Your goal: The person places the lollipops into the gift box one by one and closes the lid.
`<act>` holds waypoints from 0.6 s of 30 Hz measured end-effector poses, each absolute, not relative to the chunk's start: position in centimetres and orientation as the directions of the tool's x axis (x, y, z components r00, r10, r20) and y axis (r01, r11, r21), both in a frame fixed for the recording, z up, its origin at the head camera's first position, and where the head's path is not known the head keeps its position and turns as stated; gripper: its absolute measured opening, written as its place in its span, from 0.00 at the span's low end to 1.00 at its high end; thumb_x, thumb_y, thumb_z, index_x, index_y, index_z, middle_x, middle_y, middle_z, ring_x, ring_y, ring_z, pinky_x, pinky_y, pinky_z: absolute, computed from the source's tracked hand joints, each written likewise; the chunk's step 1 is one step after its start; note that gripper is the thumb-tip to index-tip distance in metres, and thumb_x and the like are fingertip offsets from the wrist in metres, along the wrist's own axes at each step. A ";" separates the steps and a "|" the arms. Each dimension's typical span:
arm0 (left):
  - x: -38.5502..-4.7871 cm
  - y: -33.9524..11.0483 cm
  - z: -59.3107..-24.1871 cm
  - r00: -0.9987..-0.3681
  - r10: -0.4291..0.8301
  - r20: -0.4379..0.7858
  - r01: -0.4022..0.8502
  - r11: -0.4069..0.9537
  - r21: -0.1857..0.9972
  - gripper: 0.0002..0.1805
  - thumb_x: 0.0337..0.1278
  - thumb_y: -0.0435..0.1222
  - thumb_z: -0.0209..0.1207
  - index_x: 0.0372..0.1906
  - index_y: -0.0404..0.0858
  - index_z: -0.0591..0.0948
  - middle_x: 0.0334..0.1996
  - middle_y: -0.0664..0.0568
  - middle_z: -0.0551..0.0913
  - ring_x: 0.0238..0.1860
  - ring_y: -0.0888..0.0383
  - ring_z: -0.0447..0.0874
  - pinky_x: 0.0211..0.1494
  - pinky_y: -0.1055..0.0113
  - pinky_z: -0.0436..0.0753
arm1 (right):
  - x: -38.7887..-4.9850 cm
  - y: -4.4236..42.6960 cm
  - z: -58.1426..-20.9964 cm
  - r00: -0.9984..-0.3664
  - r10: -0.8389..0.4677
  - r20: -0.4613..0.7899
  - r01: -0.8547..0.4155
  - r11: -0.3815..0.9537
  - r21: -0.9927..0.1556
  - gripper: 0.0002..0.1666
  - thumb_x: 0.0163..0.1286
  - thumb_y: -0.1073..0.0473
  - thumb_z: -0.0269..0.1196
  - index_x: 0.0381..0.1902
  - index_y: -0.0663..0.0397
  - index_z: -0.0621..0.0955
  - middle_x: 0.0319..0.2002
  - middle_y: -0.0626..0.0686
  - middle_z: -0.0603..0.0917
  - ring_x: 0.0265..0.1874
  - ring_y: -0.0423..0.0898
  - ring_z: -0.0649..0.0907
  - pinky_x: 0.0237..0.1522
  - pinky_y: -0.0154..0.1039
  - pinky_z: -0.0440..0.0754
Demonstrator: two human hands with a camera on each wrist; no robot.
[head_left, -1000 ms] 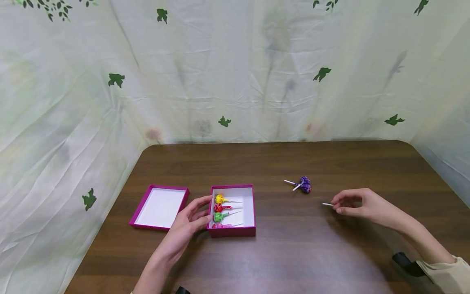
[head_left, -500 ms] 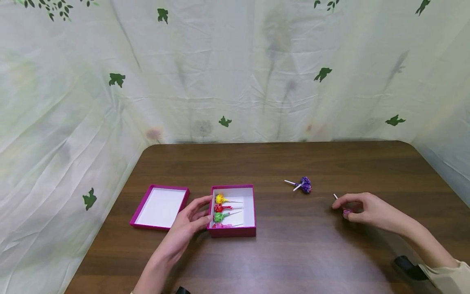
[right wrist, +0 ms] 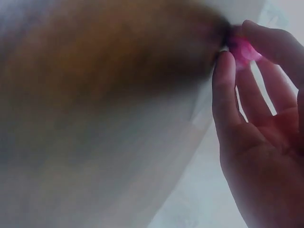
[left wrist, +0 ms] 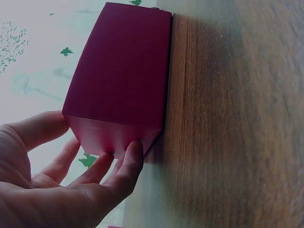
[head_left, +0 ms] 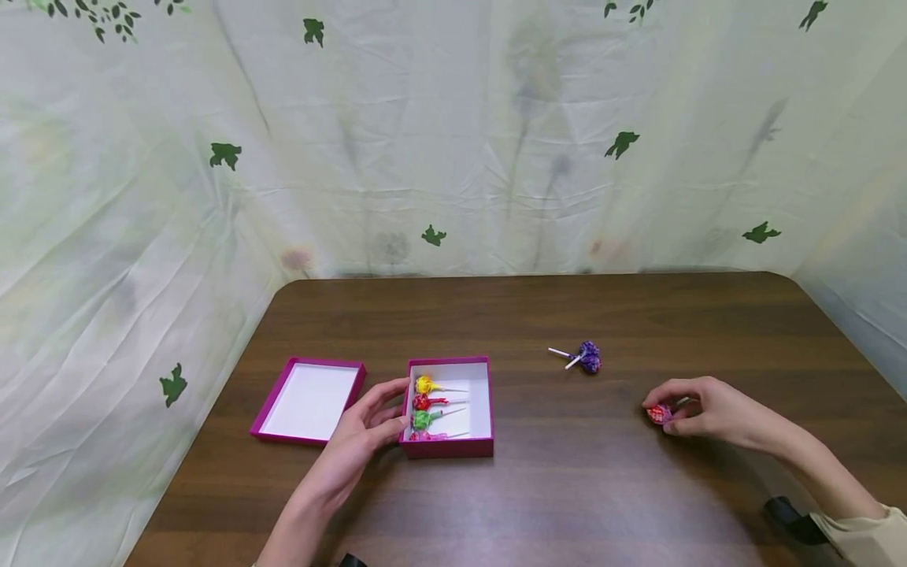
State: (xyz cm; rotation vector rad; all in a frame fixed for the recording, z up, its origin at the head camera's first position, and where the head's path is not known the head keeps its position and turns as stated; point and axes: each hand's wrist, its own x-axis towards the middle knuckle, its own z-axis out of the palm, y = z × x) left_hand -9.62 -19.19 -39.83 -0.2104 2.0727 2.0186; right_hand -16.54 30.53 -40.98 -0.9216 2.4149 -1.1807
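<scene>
My right hand (head_left: pixel 697 411) pinches a pink and red wrapped lollipop (head_left: pixel 659 413) between thumb and fingers, low over the right of the table; its stick is hidden. The right wrist view shows its pink wrapper (right wrist: pixel 247 51) at the fingertips. My left hand (head_left: pixel 368 421) touches the left side of an uncovered magenta box (head_left: pixel 446 447) with spread fingertips. Inside the box lie a yellow lollipop (head_left: pixel 423 384), a red one (head_left: pixel 422 402), a green one (head_left: pixel 423 419) and a pink one (head_left: pixel 425 435), in a column with sticks pointing right.
The box's magenta lid (head_left: pixel 308 400) lies left of the box, white inside up. Purple lollipops (head_left: pixel 588 357), with two white sticks showing, lie behind and between the box and my right hand. A patterned white curtain (head_left: pixel 453 157) surrounds the brown table (head_left: pixel 553 472).
The lollipop in my right hand has turned: its white stick, pointing left and then up earlier, is out of sight, and its wrapped head now shows. The left hand and box stay put.
</scene>
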 end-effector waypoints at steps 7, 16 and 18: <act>-9.6 -19.2 -39.9 -0.963 0.065 -0.262 -0.260 0.032 0.965 0.28 0.62 0.30 0.61 0.67 0.45 0.72 0.69 0.47 0.67 0.65 0.45 0.69 0.60 0.54 0.76 | -16.8 30.0 -41.3 -0.796 -0.604 -0.039 -0.352 0.515 -0.781 0.20 0.60 0.59 0.73 0.50 0.54 0.82 0.45 0.52 0.83 0.37 0.39 0.81 0.37 0.34 0.82; -9.6 -19.2 -39.8 -0.962 0.060 -0.266 -0.264 0.041 0.964 0.28 0.62 0.31 0.62 0.67 0.45 0.73 0.69 0.47 0.67 0.65 0.45 0.69 0.61 0.53 0.76 | -16.7 30.0 -41.2 -0.807 -0.589 -0.039 -0.335 0.513 -0.790 0.18 0.59 0.62 0.73 0.46 0.54 0.82 0.40 0.50 0.83 0.37 0.38 0.81 0.38 0.33 0.82; -9.6 -19.2 -39.8 -0.962 0.058 -0.267 -0.264 0.044 0.963 0.28 0.62 0.31 0.62 0.67 0.45 0.73 0.69 0.47 0.67 0.65 0.45 0.69 0.61 0.53 0.76 | -16.6 29.8 -41.1 -0.827 -0.561 -0.039 -0.343 0.558 -0.756 0.17 0.59 0.58 0.74 0.45 0.50 0.83 0.38 0.47 0.84 0.35 0.38 0.81 0.36 0.33 0.82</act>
